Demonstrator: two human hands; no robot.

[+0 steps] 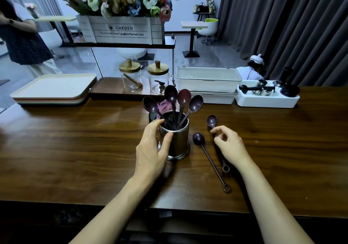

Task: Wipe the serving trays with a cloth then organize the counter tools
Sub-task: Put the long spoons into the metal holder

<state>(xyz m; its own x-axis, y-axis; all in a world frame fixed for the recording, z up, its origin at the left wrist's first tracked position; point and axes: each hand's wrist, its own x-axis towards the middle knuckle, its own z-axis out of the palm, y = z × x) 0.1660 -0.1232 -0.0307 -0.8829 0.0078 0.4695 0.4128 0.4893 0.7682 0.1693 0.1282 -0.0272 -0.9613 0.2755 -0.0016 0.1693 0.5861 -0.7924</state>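
The loose spoon (pixel 212 121) lies on the desk (pixel 75 149), just right of the metal cup (pixel 178 142). My right grip (pixel 229 146) pinches its handle, and my left grip (pixel 152 147) wraps the cup to steady it. Four spoons (pixel 183 98) fan out of the cup, so a careless drop-in could knock them or tip the cup. A second spoon (pixel 198 139) lies close by, and my wrist might drag it.
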